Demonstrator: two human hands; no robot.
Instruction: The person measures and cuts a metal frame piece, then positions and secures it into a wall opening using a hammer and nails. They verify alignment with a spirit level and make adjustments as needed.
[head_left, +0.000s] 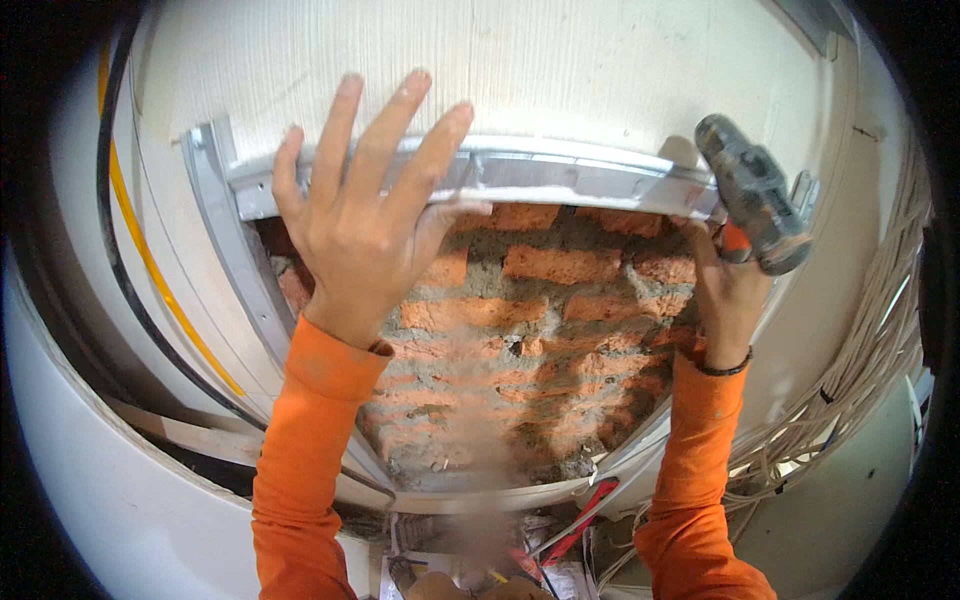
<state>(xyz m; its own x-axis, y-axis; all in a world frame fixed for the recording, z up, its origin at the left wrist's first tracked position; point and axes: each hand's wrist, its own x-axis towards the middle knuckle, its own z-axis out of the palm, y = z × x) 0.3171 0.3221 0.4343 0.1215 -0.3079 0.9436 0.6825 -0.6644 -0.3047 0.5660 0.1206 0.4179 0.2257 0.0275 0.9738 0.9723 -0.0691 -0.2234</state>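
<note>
My left hand (365, 205) is spread, its fingers lying over a horizontal metal channel (560, 180) and the pale ribbed panel (560, 70) above it. Its thumb sits along the channel's lower edge. My right hand (728, 290) is closed round the orange grip of a hammer (755, 190), close to the channel's right end. The dark, worn hammer head stands above that hand, in front of the panel; most of the handle is hidden. Below the channel, rough brickwork (560, 310) with grey mortar shows between metal side studs (240, 240).
A black cable (110, 215) and a yellow one (160, 275) run down the left side. Bundled pale cables (850, 350) hang at the right. Down by the floor lie a red-handled tool (580, 520) and other clutter, partly blurred.
</note>
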